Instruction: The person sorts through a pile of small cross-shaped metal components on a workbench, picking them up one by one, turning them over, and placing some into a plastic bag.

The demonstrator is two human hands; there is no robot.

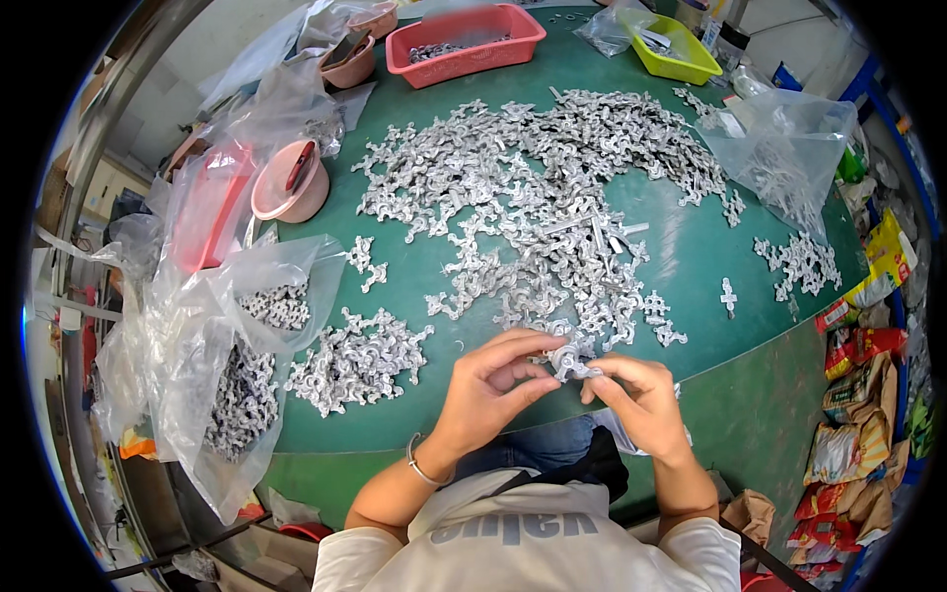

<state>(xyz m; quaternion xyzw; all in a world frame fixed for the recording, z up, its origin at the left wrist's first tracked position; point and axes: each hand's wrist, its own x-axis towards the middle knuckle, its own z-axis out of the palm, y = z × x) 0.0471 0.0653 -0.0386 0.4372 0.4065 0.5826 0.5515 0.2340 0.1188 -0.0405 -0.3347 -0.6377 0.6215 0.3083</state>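
Note:
Near the table's front edge, a small silver metal casting (569, 363) is held between my two hands. My left hand (501, 375) pinches it from the left with thumb and fingers. From the right, the thumb and fingertips of my right hand (636, 395) close on its other end. Just beyond my hands spreads a large heap of similar castings (533, 168). A smaller pile of castings (360, 360) lies to the left of my left hand. One single casting (728, 297) lies apart on the right, with a small cluster (804, 264) further right.
Clear plastic bags (247, 395) with castings lie at the left edge, near a pink bowl (290, 183). At the far side stand a red tray (464, 44) and a yellow-green basket (681, 54). Another bag (784, 158) rests at the right. Colourful packages (858, 395) line the right side.

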